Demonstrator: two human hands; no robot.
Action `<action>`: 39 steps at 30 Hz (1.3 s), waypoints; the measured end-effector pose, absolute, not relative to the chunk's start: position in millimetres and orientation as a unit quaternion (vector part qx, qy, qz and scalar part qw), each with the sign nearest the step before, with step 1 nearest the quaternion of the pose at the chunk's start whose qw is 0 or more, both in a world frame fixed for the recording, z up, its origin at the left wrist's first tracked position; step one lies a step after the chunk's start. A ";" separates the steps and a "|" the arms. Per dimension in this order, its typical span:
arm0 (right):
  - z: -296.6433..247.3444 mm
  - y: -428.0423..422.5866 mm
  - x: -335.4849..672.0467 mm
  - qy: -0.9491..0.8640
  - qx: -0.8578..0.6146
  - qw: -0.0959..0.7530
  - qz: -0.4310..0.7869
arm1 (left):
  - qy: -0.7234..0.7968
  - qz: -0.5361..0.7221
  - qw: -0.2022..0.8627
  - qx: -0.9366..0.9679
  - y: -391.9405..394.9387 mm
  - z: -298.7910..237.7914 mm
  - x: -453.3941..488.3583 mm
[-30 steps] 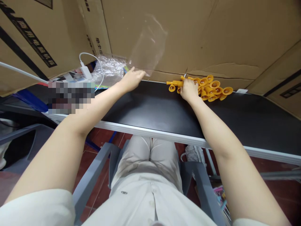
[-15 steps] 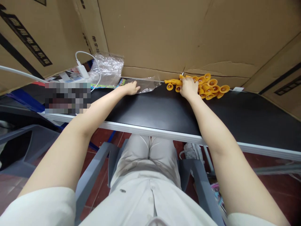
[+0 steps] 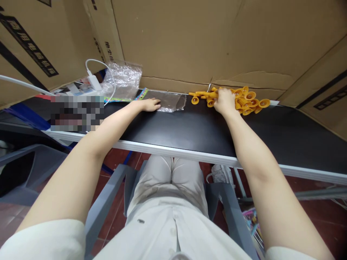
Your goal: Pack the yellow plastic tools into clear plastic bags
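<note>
My left hand (image 3: 150,104) lies on the left part of a clear plastic bag (image 3: 172,102), fingers stretched out and pressing it against the black tabletop (image 3: 173,126). A colourful printed strip (image 3: 142,94) shows at the bag's left end. Further right, my right hand (image 3: 225,102) is curled over a heap of orange plastic pieces (image 3: 248,103) with round, cup-like ends and thin stems. Its fingertips are hidden among them. Stems and a few cups stick out left of that hand, most cups to its right.
Behind the table stands a cardboard wall (image 3: 173,43). At the left are a stack of clear bags (image 3: 121,79), a white plug (image 3: 94,82) with its cable, and a blurred-out patch (image 3: 77,112). A metal edge (image 3: 173,148) runs along the table front.
My right hand has shifted right, and the orange pieces have moved right with it. The clear bag now lies flatter and nearer, with my left hand lower and flatter on it.
</note>
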State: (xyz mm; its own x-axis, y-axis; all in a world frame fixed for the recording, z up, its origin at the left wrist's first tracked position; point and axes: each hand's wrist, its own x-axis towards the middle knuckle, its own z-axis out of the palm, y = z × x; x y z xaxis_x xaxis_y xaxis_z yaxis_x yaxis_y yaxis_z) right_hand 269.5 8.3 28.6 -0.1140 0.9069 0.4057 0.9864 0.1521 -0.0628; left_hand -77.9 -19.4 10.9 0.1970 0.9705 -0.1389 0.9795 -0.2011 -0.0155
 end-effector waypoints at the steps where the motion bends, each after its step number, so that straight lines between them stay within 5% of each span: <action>1: 33.2 4.5 268.2 -0.742 -0.633 0.189 -0.114 | 0.635 -0.064 0.050 0.768 -17.5 12.7 -78.8; 5: 48.2 -8.4 256.2 -0.788 -0.565 0.237 -0.068 | 0.653 -0.041 0.050 0.754 -13.6 20.8 -71.9; 10: 42.5 -8.9 242.6 -0.853 -0.486 0.189 0.032 | 0.662 0.077 0.007 0.745 -16.9 28.5 -37.4; 20: 38.9 -9.8 242.7 -0.843 -0.529 0.066 0.075 | 0.697 0.051 0.036 0.714 -29.2 30.5 16.8; 30: 46.2 -9.3 253.5 -0.821 -0.546 0.046 0.159 | 0.703 0.000 0.067 0.708 -38.3 38.2 26.7; 39: 37.8 -3.9 247.2 -0.817 -0.530 0.182 0.133 | 0.644 0.107 0.017 0.758 -41.8 42.0 29.3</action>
